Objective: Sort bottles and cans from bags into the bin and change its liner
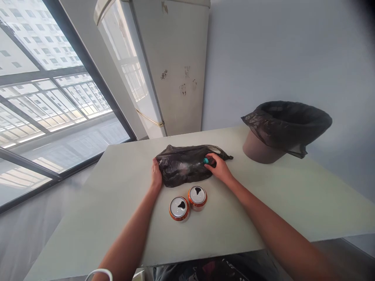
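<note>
A crinkled black plastic bag [184, 169] lies flat on the pale table, its loose handle end towards the right. Through its thin film and at its mouth shows a clear plastic bottle lying on its side, with a teal cap [206, 160] poking out. My right hand [216, 167] pinches the bottle at this cap, with thumb and fingers closed. At the bag's other end, my left hand [156, 175] grips the left edge, its fingers partly hidden. Nearer to me, between my forearms, two opened orange drink cans [179, 208] [197, 198] stand upright, side by side.
A brownish bin [258, 148] lined with a black bag [293, 130] stands at the table's back right, against the wall. Behind the table is a white fridge [175, 70] with worn marks. Glass doors [43, 97] are on the left. The table's front edge [205, 257] runs close to my body.
</note>
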`<state>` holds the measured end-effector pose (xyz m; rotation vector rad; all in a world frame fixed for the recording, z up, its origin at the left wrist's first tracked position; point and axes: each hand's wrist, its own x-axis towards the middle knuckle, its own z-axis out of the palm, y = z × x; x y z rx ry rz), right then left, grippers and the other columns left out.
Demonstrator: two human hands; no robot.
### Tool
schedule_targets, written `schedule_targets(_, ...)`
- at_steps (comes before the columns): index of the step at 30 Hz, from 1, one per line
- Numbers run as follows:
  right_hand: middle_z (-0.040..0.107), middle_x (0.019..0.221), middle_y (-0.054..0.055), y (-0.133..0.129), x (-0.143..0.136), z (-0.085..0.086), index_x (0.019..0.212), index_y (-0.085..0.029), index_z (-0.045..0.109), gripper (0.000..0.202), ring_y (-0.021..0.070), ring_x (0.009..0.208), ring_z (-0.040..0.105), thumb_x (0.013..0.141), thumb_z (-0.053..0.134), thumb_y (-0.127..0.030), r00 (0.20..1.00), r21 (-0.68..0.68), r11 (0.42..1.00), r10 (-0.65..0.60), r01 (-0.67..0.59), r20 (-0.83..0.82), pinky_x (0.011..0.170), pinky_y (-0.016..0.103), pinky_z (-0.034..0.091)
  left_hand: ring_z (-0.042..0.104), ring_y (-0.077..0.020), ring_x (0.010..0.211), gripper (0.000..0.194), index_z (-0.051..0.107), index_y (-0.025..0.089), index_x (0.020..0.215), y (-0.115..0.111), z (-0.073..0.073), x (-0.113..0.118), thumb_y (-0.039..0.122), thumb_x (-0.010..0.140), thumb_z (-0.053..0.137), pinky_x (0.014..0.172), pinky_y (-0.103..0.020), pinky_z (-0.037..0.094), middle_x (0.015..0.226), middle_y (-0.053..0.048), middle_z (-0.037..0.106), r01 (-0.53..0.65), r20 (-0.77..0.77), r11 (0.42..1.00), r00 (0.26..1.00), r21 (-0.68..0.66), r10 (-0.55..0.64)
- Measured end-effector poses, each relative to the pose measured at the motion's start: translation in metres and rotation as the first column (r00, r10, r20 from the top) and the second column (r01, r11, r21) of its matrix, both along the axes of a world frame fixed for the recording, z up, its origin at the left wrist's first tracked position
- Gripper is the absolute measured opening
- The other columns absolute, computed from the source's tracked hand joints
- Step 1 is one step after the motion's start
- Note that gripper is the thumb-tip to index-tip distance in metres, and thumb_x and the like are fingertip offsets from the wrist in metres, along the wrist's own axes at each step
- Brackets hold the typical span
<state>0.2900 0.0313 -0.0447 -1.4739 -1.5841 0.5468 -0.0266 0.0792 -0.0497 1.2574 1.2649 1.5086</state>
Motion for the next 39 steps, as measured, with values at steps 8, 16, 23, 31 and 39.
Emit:
schedule_targets(8,0.073,0.097,0.005,-0.003,-0.004,0.005,0.103,-0.022,0.067,0.032,0.0249,0.086,0.065,0.073,0.075,-0.030,1.000,-0.023,1.000,0.016,-0.016,0.005,0.084,0.041,0.052,0.069,-0.0245,0.108,0.049,0.068,0.024,0.119,-0.011,0.013,0.004,0.062,0.088,0.071,0.090,-0.033,0.056,0.117,-0.007,0.075,0.175,-0.059,0.982,0.982,-0.069,-0.179)
schedule_targets(16,0.071,0.106,0.007,-0.014,-0.001,0.029,0.112,-0.023,0.072,0.034,0.0249,0.090,0.062,0.085,0.072,-0.044,0.996,0.078,0.996,-0.045,0.051,-0.082,0.089,0.042,0.052,0.067,-0.0265,0.109,0.043,0.076,0.018,0.109,-0.003,0.012,0.006,0.055,0.086,0.073,0.100,-0.037,0.053,0.114,-0.008,0.078,0.186,0.002,0.982,0.983,-0.011,-0.186)
schedule_targets(23,0.066,0.106,0.005,-0.017,0.007,0.042,0.117,-0.022,0.065,0.041,0.0193,0.091,0.063,0.090,0.071,-0.053,0.810,0.195,0.930,-0.154,0.313,-0.566,0.080,0.032,0.052,0.062,-0.0266,0.132,0.046,0.074,0.023,0.124,-0.001,0.002,0.004,0.054,0.090,0.071,0.116,-0.039,0.047,0.136,-0.005,0.072,0.137,0.269,0.989,0.956,-0.049,-0.119)
schedule_targets(31,0.065,0.102,0.006,-0.019,0.025,0.066,0.106,-0.021,0.061,0.030,0.0199,0.096,0.063,0.097,0.059,-0.049,0.641,0.332,0.772,-0.123,0.541,-0.758,0.085,0.034,0.051,0.061,-0.0262,0.134,0.050,0.066,0.025,0.133,-0.004,0.009,0.007,0.055,0.094,0.069,0.114,-0.040,0.050,0.143,-0.006,0.067,0.208,0.428,0.975,0.890,-0.078,-0.156)
schedule_targets(39,0.066,0.093,0.006,-0.046,0.017,0.084,0.106,-0.024,0.070,0.029,0.0226,0.086,0.060,0.097,0.063,-0.050,0.924,0.570,0.805,0.075,0.165,-0.374,0.081,0.039,0.047,0.066,-0.0252,0.123,0.051,0.062,0.028,0.129,-0.013,0.016,0.010,0.044,0.085,0.083,0.103,-0.035,0.055,0.130,-0.004,0.071,0.265,0.162,0.963,0.954,-0.050,-0.254)
